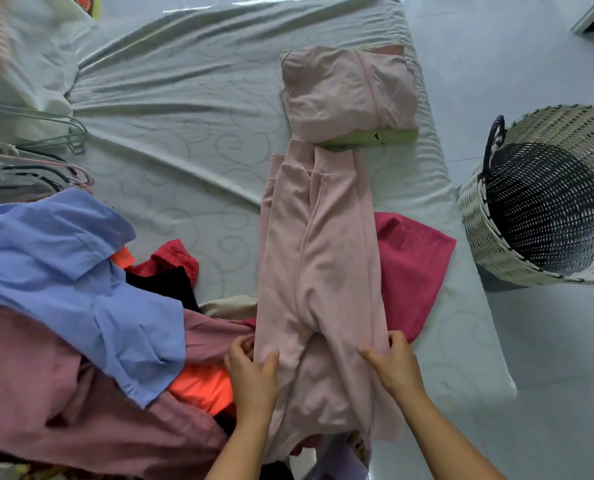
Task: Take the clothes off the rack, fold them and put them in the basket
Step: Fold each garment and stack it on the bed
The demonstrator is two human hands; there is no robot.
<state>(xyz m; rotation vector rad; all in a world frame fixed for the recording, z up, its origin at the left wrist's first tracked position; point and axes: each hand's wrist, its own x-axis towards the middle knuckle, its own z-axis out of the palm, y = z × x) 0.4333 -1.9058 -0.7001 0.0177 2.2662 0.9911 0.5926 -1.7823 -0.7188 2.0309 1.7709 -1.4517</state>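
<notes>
Pale pink trousers (318, 258) lie lengthwise on the bed, legs pointing away from me. My left hand (252, 372) pinches their left edge near the waist, thumb on top. My right hand (394, 363) grips the right edge, fingers curled under the cloth. A folded pale pink garment (347, 95) sits beyond the trouser legs on top of a folded light green one (389, 138). The white woven basket (475, 237) stands on the floor at the right, its dark inside showing no clothes.
A heap of unfolded clothes fills the near left: a blue shirt (63, 265), a dusty rose garment (63, 410), orange (202, 386), red and black pieces. A magenta garment (413, 268) lies under the trousers. Several hangers (46, 157) lie at the left on the grey sheet (184, 109).
</notes>
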